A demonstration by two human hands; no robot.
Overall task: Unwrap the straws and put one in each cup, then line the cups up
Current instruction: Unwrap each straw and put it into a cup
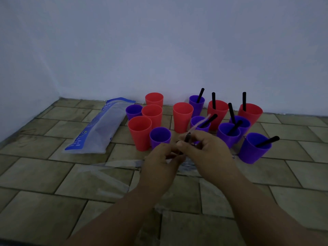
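Observation:
Both hands meet in front of the cups on a tiled surface. My right hand (pixel 204 148) pinches a black straw (pixel 187 137) whose clear wrapper (pixel 200 123) sticks up and back from it. My left hand (pixel 162 157) pinches the lower end of the same straw. Several red and purple cups stand behind. On the left, cups such as a red cup (pixel 140 133) and a purple cup (pixel 159 136) hold no straw. On the right, several cups, like the near purple cup (pixel 253 149), each hold a black straw (pixel 268 141).
A blue-and-clear straw packet (pixel 99 126) lies left of the cups. Loose clear wrappers (pixel 113 166) lie on the tiles under and in front of my hands. A pale wall rises just behind the cups.

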